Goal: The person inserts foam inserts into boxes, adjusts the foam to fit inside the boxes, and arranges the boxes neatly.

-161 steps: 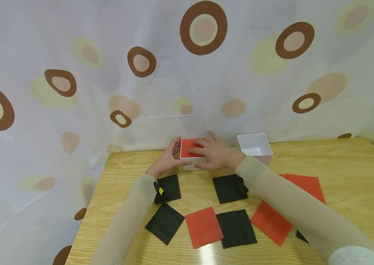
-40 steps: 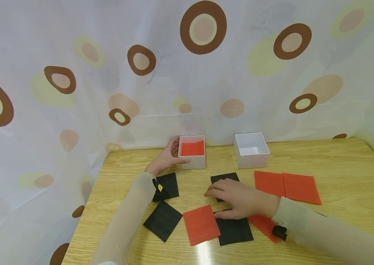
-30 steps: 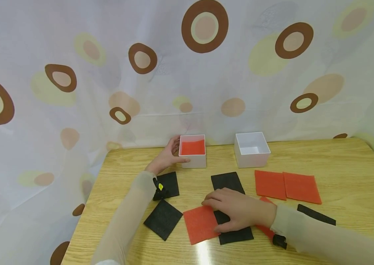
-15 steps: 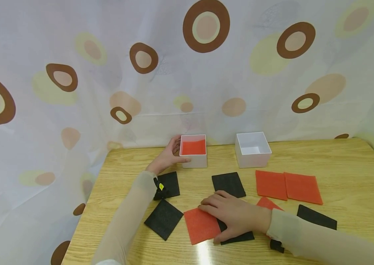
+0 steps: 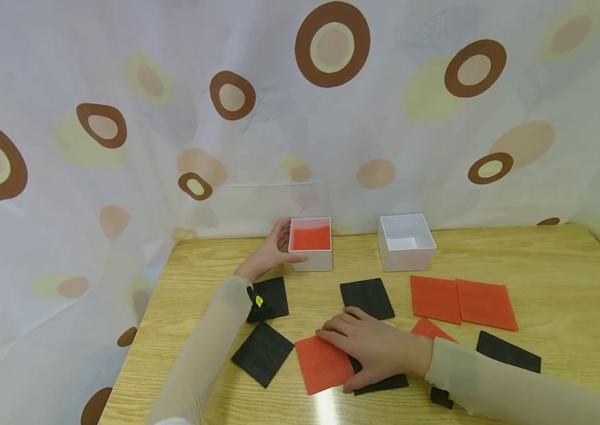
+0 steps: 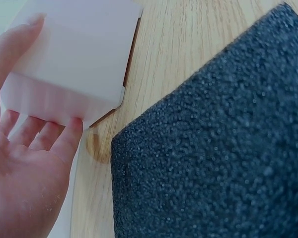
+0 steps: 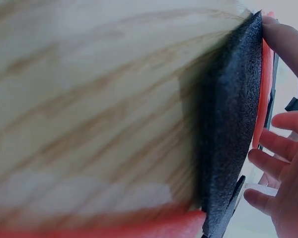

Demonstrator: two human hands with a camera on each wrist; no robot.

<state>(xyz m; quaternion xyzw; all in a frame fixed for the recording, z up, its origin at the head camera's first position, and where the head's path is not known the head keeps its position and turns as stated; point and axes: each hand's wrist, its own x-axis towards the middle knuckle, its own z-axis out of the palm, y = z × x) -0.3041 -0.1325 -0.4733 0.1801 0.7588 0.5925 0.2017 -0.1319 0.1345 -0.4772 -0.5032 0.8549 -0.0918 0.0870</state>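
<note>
My left hand (image 5: 267, 255) holds the left side of a white open-topped box (image 5: 313, 261), thumb on its front wall and fingers on the side wall. A red foam square (image 5: 310, 239) lies inside that box, below the rim. My right hand (image 5: 371, 348) is spread loosely over a black foam square (image 5: 382, 385), hiding most of it. Its fingertips reach over the upper edge of a red foam square (image 5: 321, 366). In the right wrist view, the thumb tip sits at the far corner of the black square (image 7: 233, 124), while the other fingers stand apart, loosely bent.
A second white box (image 5: 407, 258) stands to the right by the patterned curtain (image 5: 257, 153). Two red squares (image 5: 434, 299) lie side by side before it. Black squares (image 5: 367, 297) and another red one (image 5: 430, 329) lie around on the wooden table (image 5: 560, 277).
My right hand has gone from the left box down over the black and red squares, then almost stopped. The red square in the box now sits lower. My left hand stays on the box.
</note>
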